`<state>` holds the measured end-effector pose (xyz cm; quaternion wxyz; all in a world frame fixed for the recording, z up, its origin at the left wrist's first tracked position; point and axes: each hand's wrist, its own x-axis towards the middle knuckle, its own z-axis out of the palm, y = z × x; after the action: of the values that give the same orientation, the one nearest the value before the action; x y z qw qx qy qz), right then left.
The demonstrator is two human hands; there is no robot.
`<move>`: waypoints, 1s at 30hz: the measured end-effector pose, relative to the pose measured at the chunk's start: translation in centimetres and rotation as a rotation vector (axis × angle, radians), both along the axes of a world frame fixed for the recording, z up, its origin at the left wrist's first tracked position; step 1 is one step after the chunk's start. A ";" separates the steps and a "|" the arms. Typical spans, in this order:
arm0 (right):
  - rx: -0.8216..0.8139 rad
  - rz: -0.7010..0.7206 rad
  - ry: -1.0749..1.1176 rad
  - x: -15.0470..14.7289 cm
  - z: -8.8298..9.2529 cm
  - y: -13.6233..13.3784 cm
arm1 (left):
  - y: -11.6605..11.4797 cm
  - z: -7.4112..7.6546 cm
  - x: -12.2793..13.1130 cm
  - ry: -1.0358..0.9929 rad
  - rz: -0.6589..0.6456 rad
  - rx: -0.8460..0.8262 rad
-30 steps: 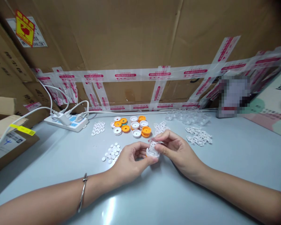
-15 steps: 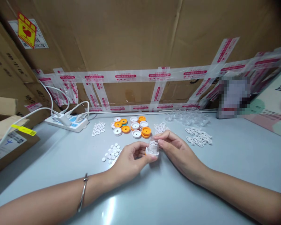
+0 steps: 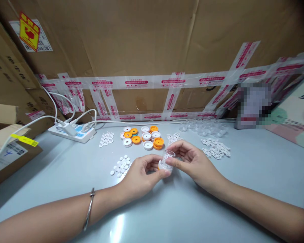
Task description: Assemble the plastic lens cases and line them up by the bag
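Observation:
My left hand (image 3: pixel 145 172) grips a round white-and-orange base (image 3: pixel 164 165) between thumb and fingers, just above the table. My right hand (image 3: pixel 186 156) is closed round a clear plastic cup (image 3: pixel 169 153), which sits over the top of that base. A white perforated piece shows faintly through the clear wall; its exact shape is hard to make out. Behind the hands lie several white and orange round caps (image 3: pixel 136 139), some stacked. Small white discs (image 3: pixel 122 165) are heaped beside my left hand. White perforated pieces (image 3: pixel 216 149) lie past my right hand.
Clear plastic cups (image 3: pixel 205 127) are clustered at the back right. More small white parts (image 3: pixel 106 139) lie left of the caps. A power strip (image 3: pixel 73 131) with cables stands at the back left, near a cardboard box (image 3: pixel 12 162). A large carton (image 3: pixel 142 44) walls the back.
My right hand has shifted slightly down and its thumb now lies lower across the clear cup. The cup's open rim shows more. My left hand keeps its hold on the base.

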<state>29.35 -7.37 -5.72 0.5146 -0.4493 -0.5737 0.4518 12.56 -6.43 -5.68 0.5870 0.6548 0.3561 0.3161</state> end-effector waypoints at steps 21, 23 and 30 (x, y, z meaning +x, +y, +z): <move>0.130 0.117 -0.099 0.8 0.8 -0.3 | 0.3 0.1 0.1 -0.090 -0.051 -0.029; 0.142 0.112 -0.103 0.9 0.7 -0.3 | 0.3 0.2 0.1 -0.082 -0.052 -0.021; 0.157 0.111 -0.098 0.9 0.6 -0.3 | 0.2 0.4 0.2 -0.038 -0.043 0.025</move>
<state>30.27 -7.68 -5.10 0.4939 -0.3966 -0.6559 0.4107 12.75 -6.24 -5.27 0.5920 0.6636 0.3265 0.3202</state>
